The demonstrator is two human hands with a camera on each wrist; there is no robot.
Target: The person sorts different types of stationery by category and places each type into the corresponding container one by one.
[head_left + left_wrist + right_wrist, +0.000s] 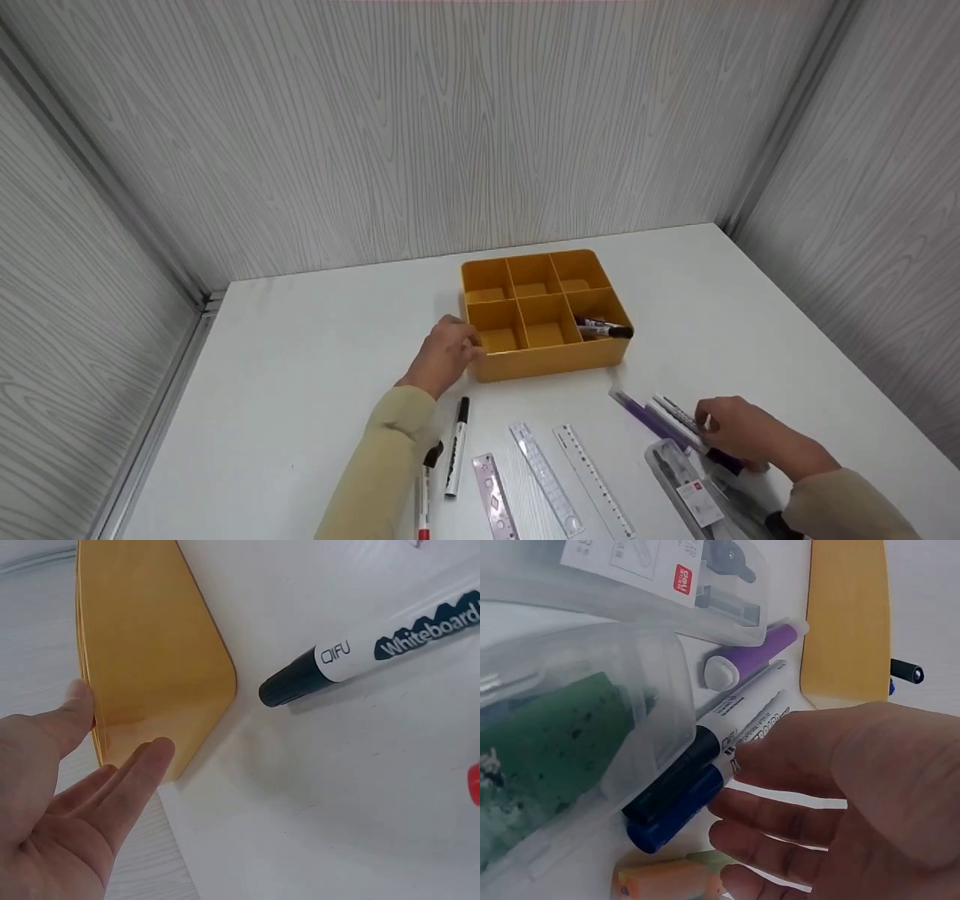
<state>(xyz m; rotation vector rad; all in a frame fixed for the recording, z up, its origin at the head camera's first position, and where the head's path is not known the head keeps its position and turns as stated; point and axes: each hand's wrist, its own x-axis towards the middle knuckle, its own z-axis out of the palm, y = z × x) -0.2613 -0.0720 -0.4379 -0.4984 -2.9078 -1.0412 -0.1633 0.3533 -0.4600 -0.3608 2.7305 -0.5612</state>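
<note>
My left hand [442, 352] grips the left front corner of a yellow compartment box [551, 364]. In the left wrist view its thumb is at the rim and its fingers lie against the outer wall. Several markers [604, 328] lean in the box's front right compartment. My right hand [739, 431] is over a group of markers at the right. Its loosely bent fingers are close against a blue-capped whiteboard marker [676, 811]; contact is unclear. Beside that lie a black-capped marker [694, 757] and a purple marker [761, 651].
A black-capped whiteboard marker [456, 457] and a red-ended marker [424, 502] lie near my left forearm. Three rulers, one a pink ruler [493, 495], lie in the middle. A clear labelled case [735, 585] and a clear box [667, 675] with green contents sit at the right. Walls enclose the table.
</note>
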